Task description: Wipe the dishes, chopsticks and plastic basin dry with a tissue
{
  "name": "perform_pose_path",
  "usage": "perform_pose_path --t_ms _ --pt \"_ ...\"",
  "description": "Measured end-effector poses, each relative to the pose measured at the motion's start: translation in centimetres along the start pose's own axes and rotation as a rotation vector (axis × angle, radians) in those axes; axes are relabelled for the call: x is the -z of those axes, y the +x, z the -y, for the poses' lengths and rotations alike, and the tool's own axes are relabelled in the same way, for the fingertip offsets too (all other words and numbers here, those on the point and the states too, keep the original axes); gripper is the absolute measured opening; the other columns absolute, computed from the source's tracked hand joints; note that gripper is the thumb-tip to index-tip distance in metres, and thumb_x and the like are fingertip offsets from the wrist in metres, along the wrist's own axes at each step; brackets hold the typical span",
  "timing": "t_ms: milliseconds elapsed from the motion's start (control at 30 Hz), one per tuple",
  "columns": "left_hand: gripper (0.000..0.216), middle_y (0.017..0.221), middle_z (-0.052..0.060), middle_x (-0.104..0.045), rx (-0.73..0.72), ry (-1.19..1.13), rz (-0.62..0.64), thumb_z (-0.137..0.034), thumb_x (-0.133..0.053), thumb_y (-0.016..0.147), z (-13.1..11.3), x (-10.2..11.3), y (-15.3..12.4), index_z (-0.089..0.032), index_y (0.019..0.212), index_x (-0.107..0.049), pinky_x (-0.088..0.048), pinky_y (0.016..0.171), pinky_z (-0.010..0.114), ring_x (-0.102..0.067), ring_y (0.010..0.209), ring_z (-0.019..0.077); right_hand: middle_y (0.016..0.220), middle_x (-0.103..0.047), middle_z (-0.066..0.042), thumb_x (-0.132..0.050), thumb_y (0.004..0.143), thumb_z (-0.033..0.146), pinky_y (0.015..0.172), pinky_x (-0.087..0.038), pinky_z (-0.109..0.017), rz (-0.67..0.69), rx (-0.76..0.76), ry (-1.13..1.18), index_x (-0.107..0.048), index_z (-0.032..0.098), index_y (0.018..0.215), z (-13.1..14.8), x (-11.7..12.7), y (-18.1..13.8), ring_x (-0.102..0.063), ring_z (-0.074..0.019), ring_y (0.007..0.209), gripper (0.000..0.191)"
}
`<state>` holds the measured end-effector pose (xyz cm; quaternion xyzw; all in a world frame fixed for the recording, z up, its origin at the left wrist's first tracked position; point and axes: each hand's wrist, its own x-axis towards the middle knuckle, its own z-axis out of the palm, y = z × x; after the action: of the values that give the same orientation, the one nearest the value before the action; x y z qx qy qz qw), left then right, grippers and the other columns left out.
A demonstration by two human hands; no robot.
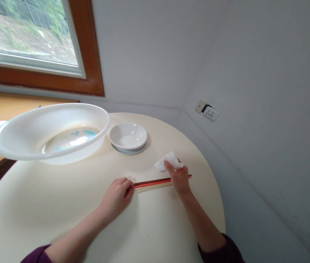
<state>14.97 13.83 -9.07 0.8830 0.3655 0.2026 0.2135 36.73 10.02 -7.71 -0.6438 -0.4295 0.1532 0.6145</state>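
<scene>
Several chopsticks (152,183) lie side by side on the pale round table (155,226), in dark brown, red and pale wood colours. My left hand (119,193) is closed around their left ends, and its fingers hide the tips. Pinched in my right hand (180,178) is a crumpled white tissue (168,162), just above and behind the chopsticks. My right hand covers part of their right side, where one dark tip shows past it. Beyond the hands sits a small stack of white dishes (128,136), a bowl uppermost.
A large translucent plastic basin (54,133) stands at the back left of the table. Behind it are a wooden ledge (20,100) and a wood-framed window (89,44). A wall socket (211,113) is on the wall beyond the table's right edge.
</scene>
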Motion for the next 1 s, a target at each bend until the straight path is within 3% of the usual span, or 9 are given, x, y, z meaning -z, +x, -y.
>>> perform_pose_path --t_ms 333,1000 --pt "0.015 0.062 0.000 -0.053 -0.092 -0.080 0.080 -0.015 -0.041 0.076 0.4 1.1 -0.1 -0.020 0.065 -0.051 -0.038 0.056 0.024 -0.048 0.059 0.0141 0.067 -0.061 -0.003 -0.062 0.071 0.041 0.062 -0.045 -0.027 -0.005 0.002 -0.010 -0.060 0.014 0.075 0.4 0.1 -0.1 -0.054 -0.0158 0.063 0.027" --pt "0.017 0.065 0.002 -0.057 -0.059 -0.051 0.073 -0.018 -0.042 0.078 0.2 0.3 0.0 -0.020 0.065 -0.053 -0.040 0.068 0.029 -0.051 0.065 0.0162 0.066 -0.059 -0.002 -0.062 0.072 0.038 0.062 -0.045 -0.027 0.011 0.005 -0.008 -0.059 0.014 0.074 0.5 0.1 -0.2 -0.053 -0.0155 0.063 0.024"
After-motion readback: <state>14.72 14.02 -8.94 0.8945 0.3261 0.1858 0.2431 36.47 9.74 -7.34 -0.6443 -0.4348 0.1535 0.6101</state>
